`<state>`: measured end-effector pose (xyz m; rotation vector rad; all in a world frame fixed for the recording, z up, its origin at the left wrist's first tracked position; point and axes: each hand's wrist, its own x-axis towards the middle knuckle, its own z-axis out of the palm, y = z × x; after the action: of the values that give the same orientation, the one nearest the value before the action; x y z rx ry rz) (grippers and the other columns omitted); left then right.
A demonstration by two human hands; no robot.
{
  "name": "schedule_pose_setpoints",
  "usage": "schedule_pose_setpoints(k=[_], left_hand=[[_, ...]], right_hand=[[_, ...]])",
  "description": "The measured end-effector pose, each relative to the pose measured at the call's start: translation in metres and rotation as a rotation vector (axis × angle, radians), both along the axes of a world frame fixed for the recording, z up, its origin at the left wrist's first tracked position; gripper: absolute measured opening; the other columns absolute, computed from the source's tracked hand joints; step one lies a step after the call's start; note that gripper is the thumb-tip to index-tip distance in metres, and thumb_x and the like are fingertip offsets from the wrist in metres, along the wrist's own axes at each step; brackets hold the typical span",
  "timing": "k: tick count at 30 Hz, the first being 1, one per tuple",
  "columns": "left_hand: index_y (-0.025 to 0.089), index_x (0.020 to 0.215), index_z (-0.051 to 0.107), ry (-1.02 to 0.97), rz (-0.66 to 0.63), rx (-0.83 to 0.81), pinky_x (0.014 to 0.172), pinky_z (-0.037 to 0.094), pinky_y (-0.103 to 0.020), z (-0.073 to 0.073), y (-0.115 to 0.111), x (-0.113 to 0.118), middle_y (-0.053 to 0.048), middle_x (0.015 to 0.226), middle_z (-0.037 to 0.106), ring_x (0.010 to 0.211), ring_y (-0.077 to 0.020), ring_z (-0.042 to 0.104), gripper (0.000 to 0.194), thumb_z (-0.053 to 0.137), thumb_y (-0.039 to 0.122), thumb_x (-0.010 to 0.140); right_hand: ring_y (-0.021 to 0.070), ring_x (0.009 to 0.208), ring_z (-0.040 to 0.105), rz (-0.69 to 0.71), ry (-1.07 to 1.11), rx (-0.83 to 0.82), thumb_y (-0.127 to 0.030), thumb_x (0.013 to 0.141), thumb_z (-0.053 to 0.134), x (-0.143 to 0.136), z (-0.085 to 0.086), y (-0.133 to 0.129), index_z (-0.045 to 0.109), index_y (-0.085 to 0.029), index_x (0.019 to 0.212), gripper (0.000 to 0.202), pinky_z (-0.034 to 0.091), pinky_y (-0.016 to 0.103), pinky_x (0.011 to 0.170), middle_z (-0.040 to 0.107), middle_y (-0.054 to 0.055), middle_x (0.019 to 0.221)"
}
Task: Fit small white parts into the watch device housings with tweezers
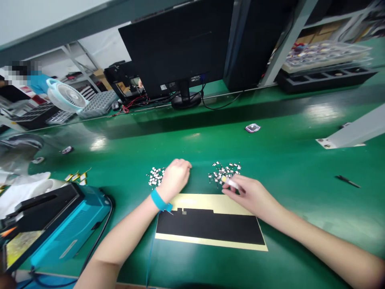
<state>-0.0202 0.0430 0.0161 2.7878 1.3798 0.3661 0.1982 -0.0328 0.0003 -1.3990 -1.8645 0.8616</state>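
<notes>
My left hand [177, 176], with a blue wrist strap [159, 200], rests on the green bench with its fingers curled under. It covers part of the left pile of small white components with dark leads [155, 176]; whatever its fingers hold is hidden. My right hand [248, 192] pinches a small white piece with a yellowish end [231, 183], slightly blurred, at the near edge of a second pile of such components [219, 171]. Below both hands lies a pale yellow sheet [210, 200] with a black strip [207, 226] on it.
A blue and black machine [75, 228] with a cable stands at left, near yellow-wrapped parts [78, 176]. A monitor [180, 48] stands at the back. At right are a black pen [347, 181] and a metal post [355, 128]. Beyond the bench are a fan [67, 96] and a person [37, 82].
</notes>
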Motion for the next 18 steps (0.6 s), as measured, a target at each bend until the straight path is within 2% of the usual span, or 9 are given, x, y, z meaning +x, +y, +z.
schedule_pose_setpoints(k=[3,5,8,10,12,15,18], left_hand=[[0.011,0.073,0.060,0.270,0.233,0.027,0.068,0.047,-0.037,0.012,0.011,-0.016,-0.014,0.079,0.061,0.082,-0.0282,0.055,0.015,0.049,0.020,0.078],[0.010,0.070,0.061,0.383,0.293,-0.028,0.064,0.048,-0.037,0.014,0.016,-0.023,-0.016,0.078,0.061,0.083,-0.0309,0.056,0.019,0.052,0.026,0.076],[0.010,0.068,0.061,0.442,0.282,-0.096,0.061,0.047,-0.035,0.012,0.021,-0.031,-0.015,0.071,0.062,0.076,-0.0296,0.059,0.017,0.053,0.023,0.075],[0.011,0.068,0.061,0.442,0.254,-0.118,0.062,0.047,-0.034,0.010,0.024,-0.034,-0.013,0.068,0.062,0.072,-0.0268,0.061,0.013,0.053,0.018,0.074],[0.011,0.073,0.062,0.432,0.220,-0.139,0.064,0.047,-0.031,0.009,0.026,-0.036,-0.011,0.069,0.063,0.072,-0.0246,0.061,0.009,0.053,0.013,0.073],[0.011,0.086,0.060,0.398,0.181,-0.155,0.062,0.047,-0.031,0.011,0.026,-0.035,-0.009,0.067,0.062,0.071,-0.0243,0.061,0.016,0.053,0.010,0.071],[0.013,0.090,0.057,0.339,0.150,-0.158,0.064,0.047,-0.029,0.017,0.024,-0.031,-0.007,0.073,0.062,0.073,-0.0213,0.061,0.018,0.051,0.011,0.074]], right_hand=[[0.0131,0.057,0.049,0.140,-0.243,0.056,-0.021,0.078,0.055,-0.011,0.001,-0.015,0.061,-0.017,0.077,0.007,0.038,0.024,0.053,0.050,0.002,0.074],[0.0136,0.060,0.054,0.235,-0.394,0.063,-0.022,0.078,0.059,-0.017,0.000,-0.023,0.062,-0.019,0.091,0.013,0.044,0.026,0.057,0.052,0.002,0.084],[0.0152,0.062,0.059,0.296,-0.525,0.102,-0.023,0.075,0.064,-0.025,-0.004,-0.030,0.062,-0.020,0.093,0.018,0.049,0.028,0.059,0.053,0.003,0.088],[0.0160,0.058,0.059,0.318,-0.627,0.159,-0.022,0.075,0.065,-0.030,-0.006,-0.032,0.062,-0.018,0.094,0.020,0.051,0.030,0.055,0.054,0.003,0.088],[0.0166,0.055,0.059,0.336,-0.701,0.197,-0.022,0.074,0.065,-0.033,-0.007,-0.033,0.062,-0.017,0.094,0.020,0.051,0.031,0.051,0.054,0.004,0.086],[0.0178,0.056,0.059,0.341,-0.735,0.220,-0.021,0.073,0.066,-0.035,-0.007,-0.034,0.061,-0.016,0.093,0.021,0.050,0.031,0.049,0.055,0.005,0.085],[0.0179,0.056,0.059,0.335,-0.764,0.242,-0.020,0.071,0.068,-0.033,-0.007,-0.033,0.060,-0.015,0.096,0.027,0.049,0.030,0.048,0.055,0.005,0.086]])
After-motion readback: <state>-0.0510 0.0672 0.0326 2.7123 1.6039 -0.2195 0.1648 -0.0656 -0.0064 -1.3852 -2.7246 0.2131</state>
